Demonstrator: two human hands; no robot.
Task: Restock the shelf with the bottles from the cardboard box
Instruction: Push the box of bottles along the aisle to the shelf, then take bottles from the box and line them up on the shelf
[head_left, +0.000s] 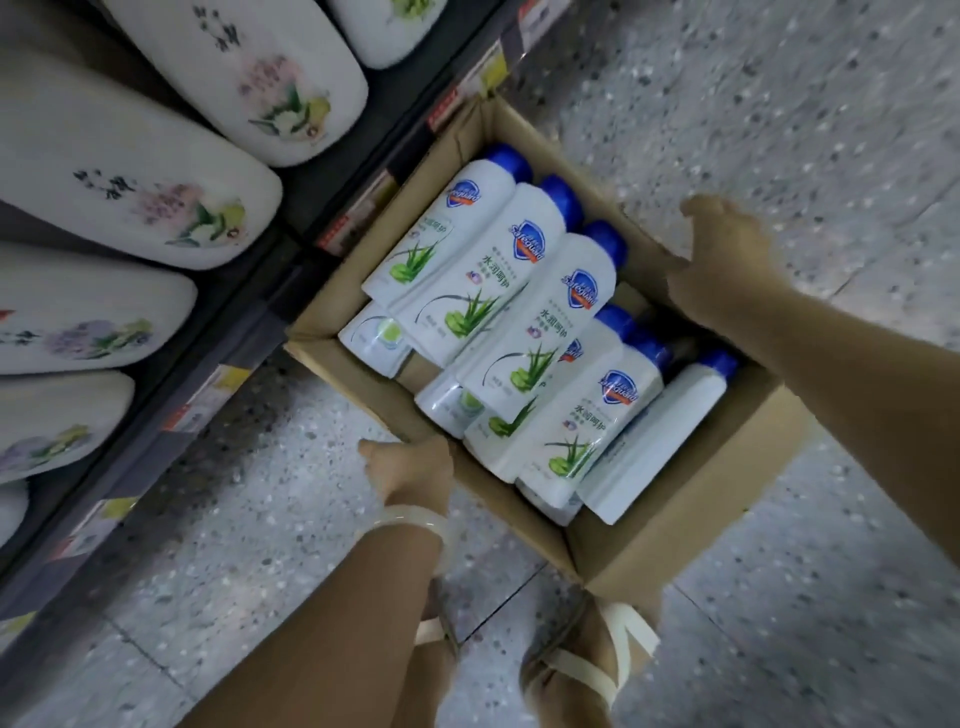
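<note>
The floor (779, 104) is laid in grey speckled terrazzo tiles, with thin joints seen between them, and a soft sheen is noted on its surface at the right. A dark shelving unit (260, 291) is set along the left side, its front edges fitted with price-label strips (358, 213) in red, white and yellow. White packs printed with floral designs (130, 182) are stocked in a row on it.

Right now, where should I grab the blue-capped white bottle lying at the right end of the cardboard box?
Grip the white bottle around its body just below the blue cap, coming from above. It lies flat on top of the pile, unobstructed, cap toward the right hand.
</note>
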